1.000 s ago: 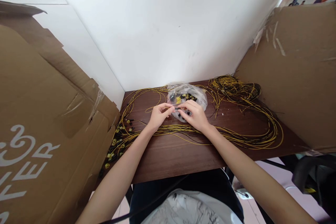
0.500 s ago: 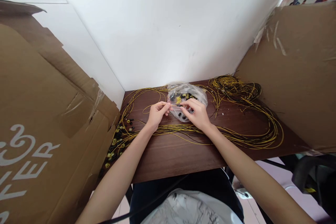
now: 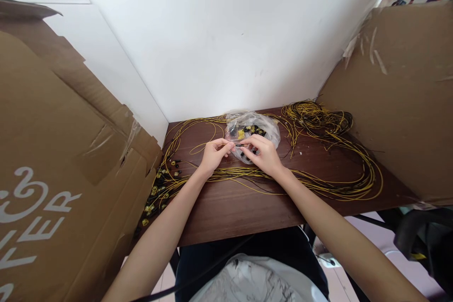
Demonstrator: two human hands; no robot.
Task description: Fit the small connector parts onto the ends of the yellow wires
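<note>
My left hand and my right hand meet over the middle of the table, both pinched closed. Between their fingertips lies a slim black tube-like piece, level and pointing from one hand to the other. The right thumb and forefinger grip its right end. The left fingertips pinch a thin wire at its left end, though the fingers mostly hide that wire. Just behind the hands sits a clear plastic bag, open, with yellow connectors and small black parts inside.
Long yellow and black wires loop across the brown table. A tangled wire coil lies at the back right. Wire ends with connectors bunch at the left. Cardboard boxes flank the table, with a white wall behind.
The black piece now spans the gap between my fingertips, where a stretch of yellowish wire showed before. My left hand has shifted slightly right and down.
</note>
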